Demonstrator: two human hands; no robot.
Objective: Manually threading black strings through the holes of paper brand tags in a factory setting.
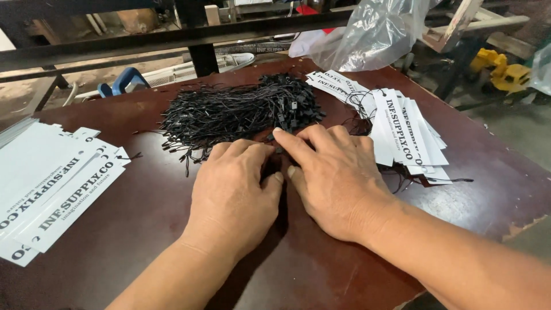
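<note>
A loose heap of thin black string loops with small plastic locks (241, 112) lies on the dark brown table (143, 218). My left hand (235, 192) rests palm down just in front of the heap, fingers curled at its near edge. My right hand (333, 172) lies beside it, thumbs almost touching, with the index fingertip pressing on the strands at the heap's edge. Whether either hand pinches a strand is hidden under the fingers. A fanned row of white printed paper tags (402, 132), some with strings threaded through, lies right of my right hand.
A stack of white printed tags (51, 183) lies at the table's left edge. A clear plastic bag (373, 31) sits at the far right corner. Black metal bars (172, 40) run behind the table. The table's right edge drops off to a concrete floor (516, 126).
</note>
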